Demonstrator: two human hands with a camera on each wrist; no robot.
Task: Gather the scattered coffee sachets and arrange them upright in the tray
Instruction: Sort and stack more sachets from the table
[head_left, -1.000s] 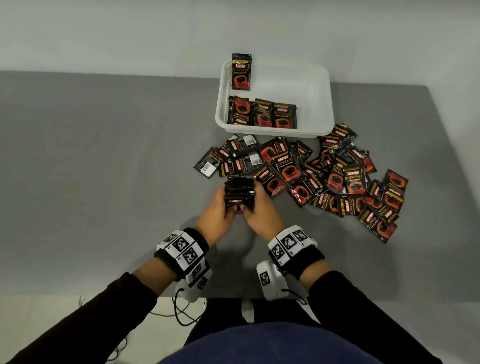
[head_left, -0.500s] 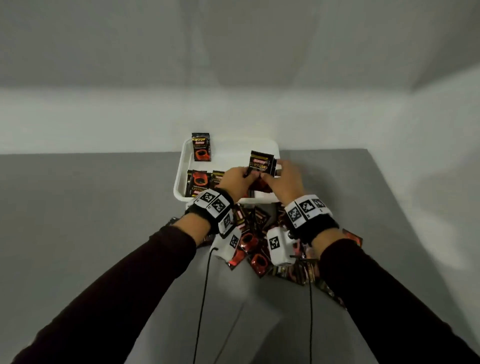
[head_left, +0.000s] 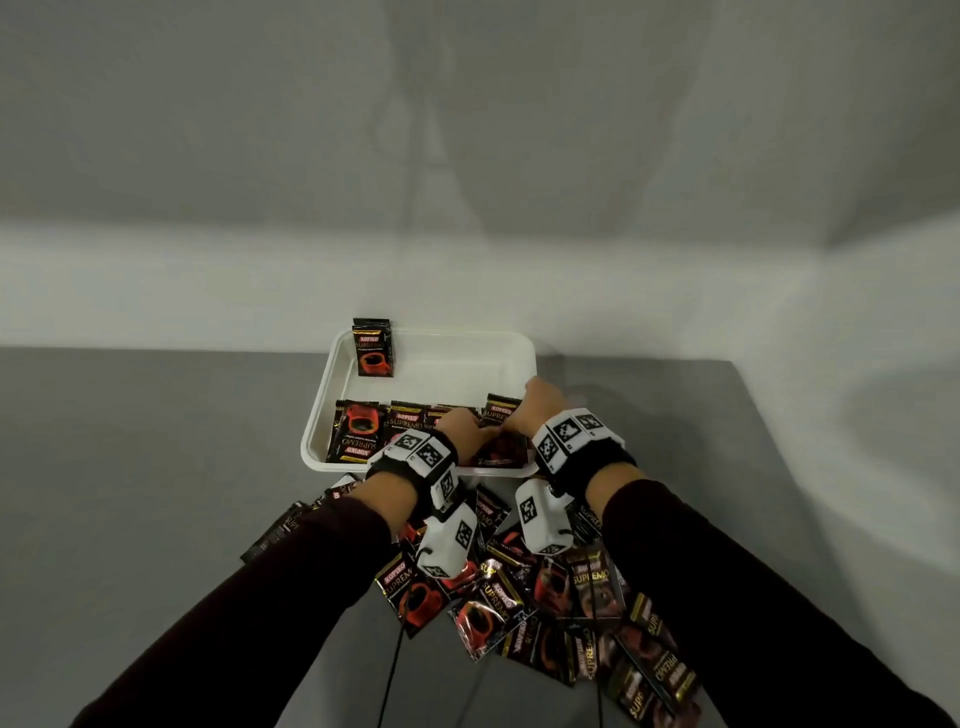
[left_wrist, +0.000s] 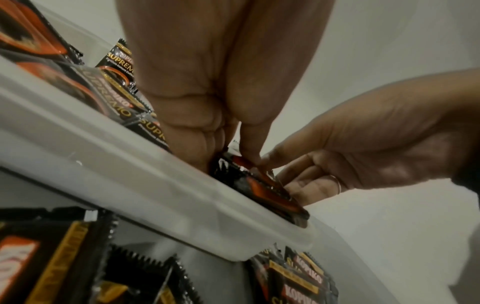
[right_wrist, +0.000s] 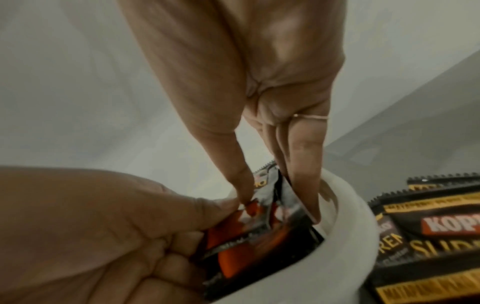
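While a small bundle of sachets (head_left: 497, 451) is being set into the near right corner of the white tray (head_left: 441, 364), it is pinched from both sides: the left hand (head_left: 460, 431) grips it with thumb and fingers curled around one edge, and the right hand (head_left: 537, 408) holds the other edge between thumb and extended fingers. Just to the left of the hands, a row of sachets (head_left: 384, 431) is already seen leaning along the tray's near wall, and one lone sachet (head_left: 373, 347) is propped upright at the far left corner, well beyond the hands. Much of the tray floor beyond the hands is unfilled. Beneath the wrists and forearms, on the grey desk (head_left: 156, 467), a large heap of loose sachets (head_left: 545, 597) is left lying flat and overlapping. The task is judged to be at an early stage, with most sachets yet to be gathered.
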